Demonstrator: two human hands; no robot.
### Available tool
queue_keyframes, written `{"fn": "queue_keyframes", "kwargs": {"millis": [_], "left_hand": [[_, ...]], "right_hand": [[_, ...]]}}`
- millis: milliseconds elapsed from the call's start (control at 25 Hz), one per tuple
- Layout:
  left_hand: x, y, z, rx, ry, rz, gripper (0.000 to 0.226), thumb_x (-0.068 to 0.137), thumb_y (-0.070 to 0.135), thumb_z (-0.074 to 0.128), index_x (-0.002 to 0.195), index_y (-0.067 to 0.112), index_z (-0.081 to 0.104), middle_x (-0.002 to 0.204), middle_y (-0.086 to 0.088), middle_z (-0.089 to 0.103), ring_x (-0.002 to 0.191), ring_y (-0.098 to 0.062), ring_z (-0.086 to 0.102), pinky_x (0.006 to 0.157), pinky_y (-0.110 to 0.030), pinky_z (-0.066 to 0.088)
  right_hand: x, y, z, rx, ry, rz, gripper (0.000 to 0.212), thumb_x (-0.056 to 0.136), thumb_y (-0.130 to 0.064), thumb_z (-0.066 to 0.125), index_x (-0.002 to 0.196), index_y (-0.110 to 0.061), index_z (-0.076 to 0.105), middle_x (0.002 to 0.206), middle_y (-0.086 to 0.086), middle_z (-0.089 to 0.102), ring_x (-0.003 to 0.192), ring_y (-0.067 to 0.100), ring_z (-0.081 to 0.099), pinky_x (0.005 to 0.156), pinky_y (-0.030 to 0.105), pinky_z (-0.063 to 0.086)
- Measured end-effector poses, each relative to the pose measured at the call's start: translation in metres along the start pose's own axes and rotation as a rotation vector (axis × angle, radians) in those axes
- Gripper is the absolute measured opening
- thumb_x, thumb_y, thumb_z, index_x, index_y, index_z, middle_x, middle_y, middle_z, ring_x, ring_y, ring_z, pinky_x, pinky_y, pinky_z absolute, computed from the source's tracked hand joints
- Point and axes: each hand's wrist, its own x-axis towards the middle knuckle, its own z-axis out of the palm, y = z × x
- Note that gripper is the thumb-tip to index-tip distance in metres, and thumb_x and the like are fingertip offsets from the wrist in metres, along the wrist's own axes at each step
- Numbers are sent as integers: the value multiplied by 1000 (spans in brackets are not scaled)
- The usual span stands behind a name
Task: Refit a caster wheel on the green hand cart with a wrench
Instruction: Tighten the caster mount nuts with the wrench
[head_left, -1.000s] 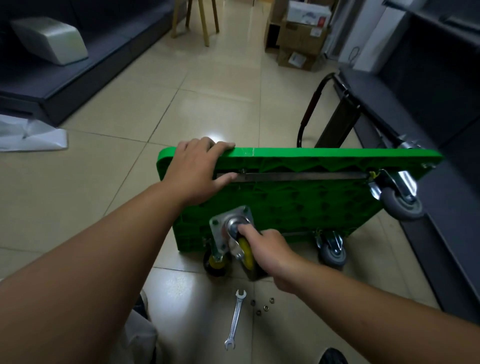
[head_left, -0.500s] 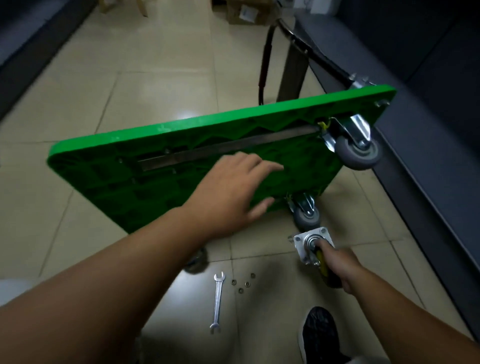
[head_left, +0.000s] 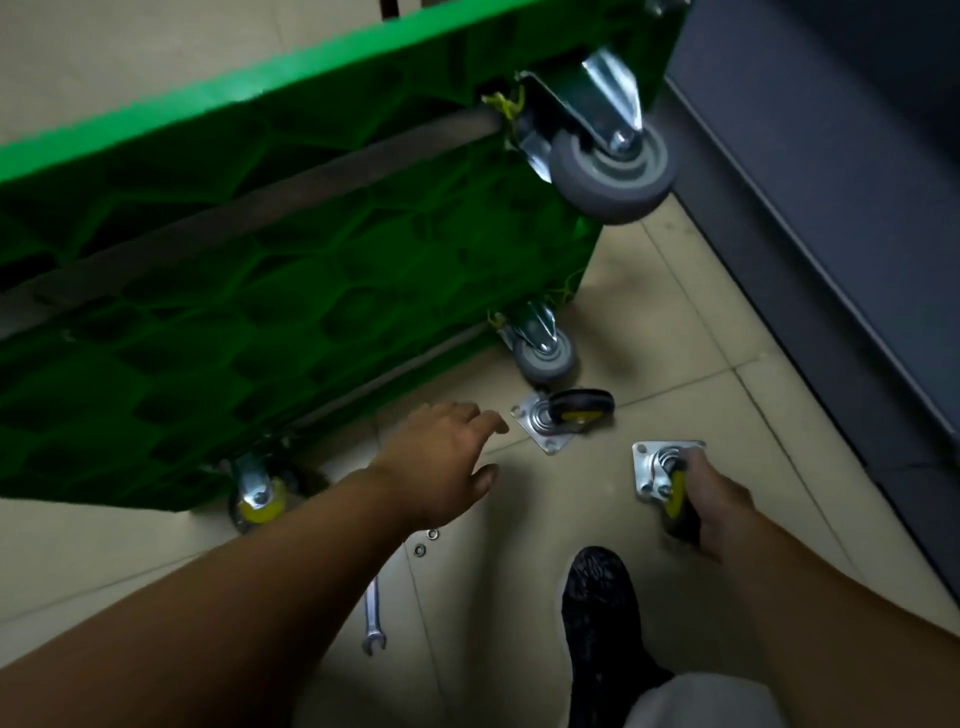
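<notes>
The green cart (head_left: 260, 260) is stood on its edge, underside toward the viewer, prob. so that the mounting places can be reached. One caster (head_left: 660, 467) is grasped by the right hand (head_left: 719, 499) round the wheel, near right, w/ its plate left free. The left hand (head_left: 441, 457) is released, fingers spread toward a 2nd caster (head_left: 563, 415) lying on the floor (head_left: 675, 312). The wrench (head_left: 373, 623) and nuts (head_left: 420, 550) are laid near, ready for bolting.
</notes>
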Motion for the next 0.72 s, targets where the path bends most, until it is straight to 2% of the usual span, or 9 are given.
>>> {"fn": "queue_keyframes", "kwargs": {"millis": [80,240,360,440,480,560,600,640,720], "left_hand": [[11,8,25,-27,-51,-4,49,98,44,55,144,31,45,136,4,56,126,-20,49,104,-32,37],[24,15,51,-77,-104,13,48,98,40,55,144,30,46,135,4,55,126,-19,48,104,-32,35],[33,11,59,-91,-97,7,48,98,40,55,143,29,47,136,3,55,126,-20,47,104,-31,35],[35,7,62,-95,-97,2,47,98,40,54,143,28,47,136,2,55,126,-20,47,104,-31,34],[35,4,62,-101,-97,-3,47,98,40,54,143,28,47,135,3,55,126,-20,47,104,-30,34],[33,-3,63,-106,-101,-20,47,98,40,54,143,28,47,135,3,55,126,-20,47,104,-30,34],[31,-8,64,-105,-103,-32,47,98,40,54,143,28,47,135,2,55,126,-20,47,104,-30,34],[27,-13,63,-105,-107,-46,47,98,39,55,143,28,47,134,2,56,125,-21,48,103,-31,35],[18,-23,60,-96,-113,-75,47,97,39,56,143,28,48,134,1,56,125,-21,48,103,-32,36]], "right_hand": [[8,0,1,10,18,50,67,65,-49,77,114,-5,67,105,13,71,89,32,71,80,43,58],[20,5,15,-16,-57,61,62,68,-43,80,115,-4,70,103,13,73,86,29,72,67,31,54],[27,2,27,-115,-55,103,60,64,-51,76,106,-8,72,102,13,72,92,32,70,79,35,54],[21,-9,28,-311,-11,89,75,63,-63,69,113,-7,67,109,13,68,99,36,66,90,43,54],[17,-17,29,-500,87,6,84,64,-70,65,119,-7,62,116,14,63,106,37,62,94,44,52],[4,-37,33,-813,317,-492,90,69,-68,68,135,-9,50,133,16,55,124,38,51,103,46,43],[-5,-49,43,-848,292,-810,89,72,-58,74,142,-11,45,139,15,51,130,36,46,106,46,39],[-14,-60,57,-876,146,-1035,89,73,-48,80,145,-14,42,142,12,49,132,33,44,108,44,37],[-22,-70,90,-1031,-170,-1187,85,67,-43,86,139,-19,50,134,7,54,124,31,50,103,39,41]]}}
